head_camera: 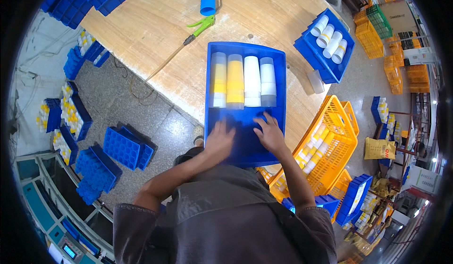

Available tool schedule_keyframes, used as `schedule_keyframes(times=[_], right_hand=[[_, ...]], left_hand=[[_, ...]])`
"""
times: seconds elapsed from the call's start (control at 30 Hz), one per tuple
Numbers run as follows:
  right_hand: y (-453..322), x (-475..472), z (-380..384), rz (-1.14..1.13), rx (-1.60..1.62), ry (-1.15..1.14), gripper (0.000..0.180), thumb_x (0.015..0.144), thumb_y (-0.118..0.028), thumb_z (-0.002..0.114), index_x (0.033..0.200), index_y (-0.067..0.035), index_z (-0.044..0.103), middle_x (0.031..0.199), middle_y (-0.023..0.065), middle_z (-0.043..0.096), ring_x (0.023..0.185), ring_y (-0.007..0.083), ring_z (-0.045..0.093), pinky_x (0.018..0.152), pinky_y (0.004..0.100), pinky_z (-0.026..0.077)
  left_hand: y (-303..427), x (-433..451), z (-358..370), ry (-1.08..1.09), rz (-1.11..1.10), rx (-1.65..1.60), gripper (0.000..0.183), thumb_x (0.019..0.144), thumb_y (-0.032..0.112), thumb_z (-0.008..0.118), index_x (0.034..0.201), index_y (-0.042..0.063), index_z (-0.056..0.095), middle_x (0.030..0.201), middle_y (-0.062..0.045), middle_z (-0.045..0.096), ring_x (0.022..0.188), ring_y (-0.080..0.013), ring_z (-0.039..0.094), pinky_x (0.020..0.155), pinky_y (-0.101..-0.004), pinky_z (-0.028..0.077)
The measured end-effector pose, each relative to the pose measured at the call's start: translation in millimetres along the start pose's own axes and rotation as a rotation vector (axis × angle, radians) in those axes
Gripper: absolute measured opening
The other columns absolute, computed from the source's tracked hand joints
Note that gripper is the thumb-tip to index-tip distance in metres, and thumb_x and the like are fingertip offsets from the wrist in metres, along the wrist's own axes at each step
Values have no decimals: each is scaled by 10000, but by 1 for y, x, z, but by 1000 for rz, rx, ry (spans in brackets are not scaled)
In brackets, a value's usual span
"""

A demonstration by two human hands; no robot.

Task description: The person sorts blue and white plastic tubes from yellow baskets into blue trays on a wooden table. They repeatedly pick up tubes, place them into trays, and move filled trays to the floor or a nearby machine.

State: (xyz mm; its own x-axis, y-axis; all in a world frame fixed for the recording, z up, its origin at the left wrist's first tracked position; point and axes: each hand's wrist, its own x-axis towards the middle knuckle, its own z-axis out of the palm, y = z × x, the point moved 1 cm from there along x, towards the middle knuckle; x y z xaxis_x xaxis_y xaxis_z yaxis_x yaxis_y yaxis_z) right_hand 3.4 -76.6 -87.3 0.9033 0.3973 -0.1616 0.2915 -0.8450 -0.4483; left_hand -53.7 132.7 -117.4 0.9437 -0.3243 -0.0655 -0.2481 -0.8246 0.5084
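Observation:
A blue plastic tray (pixel 245 45) lies at the edge of the wooden table before me. In its far half, several cone-shaped tubes stand side by side in a row: a clear-ended yellow and white tube (pixel 219 80), a yellow tube (pixel 235 82), a white tube (pixel 252 80) and a white tube with clear ends (pixel 268 82). Over the near left part of the tray is my left hand (pixel 220 138), slightly blurred, holding nothing. My right hand (pixel 270 131), fingers spread and bent, is at the tray's right side, just below the row, with nothing in it.
A green air blow gun (pixel 203 26) with a hose and a blue cone tube (pixel 207 0) lie on the wooden table (pixel 170 20). Stacked blue trays (pixel 327 44) stand at the right corner, beside a clear tube (pixel 315 82). Yellow crates (pixel 336 136) are at my right; blue cell trays (pixel 122 147) lie on the floor.

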Motion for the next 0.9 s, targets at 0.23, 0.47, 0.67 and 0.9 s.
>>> schedule_keyframes(times=[0.23,0.47,0.67,0.9], right_hand=[[18,63,-13,-32,-144,95,699,827,-247,718,1390,16,398,1305,288,485,1218,459,442,1048,482,360],[24,172,-122,-249,-162,207,236,880,-168,642,1099,-80,636,901,194,638,850,378,611,776,434,492],[31,219,-153,-443,-228,18,188,855,-204,669,947,-50,724,831,201,662,792,346,643,717,415,508],[37,218,-151,-464,-188,97,195,827,-221,702,903,-44,734,801,183,670,746,329,650,691,397,516]], left_hand=[[-20,83,-22,-20,-157,16,684,792,196,717,1394,121,401,1207,-278,472,1125,-431,453,947,-465,424],[-36,193,-125,94,43,185,233,815,42,541,1010,33,669,850,-237,649,836,-394,647,748,-466,520],[-68,242,-163,-29,182,335,159,817,114,599,923,75,711,868,-216,673,857,-370,660,751,-460,519],[-64,243,-166,112,208,372,151,765,169,694,888,85,715,743,-164,670,782,-324,670,710,-426,523]])
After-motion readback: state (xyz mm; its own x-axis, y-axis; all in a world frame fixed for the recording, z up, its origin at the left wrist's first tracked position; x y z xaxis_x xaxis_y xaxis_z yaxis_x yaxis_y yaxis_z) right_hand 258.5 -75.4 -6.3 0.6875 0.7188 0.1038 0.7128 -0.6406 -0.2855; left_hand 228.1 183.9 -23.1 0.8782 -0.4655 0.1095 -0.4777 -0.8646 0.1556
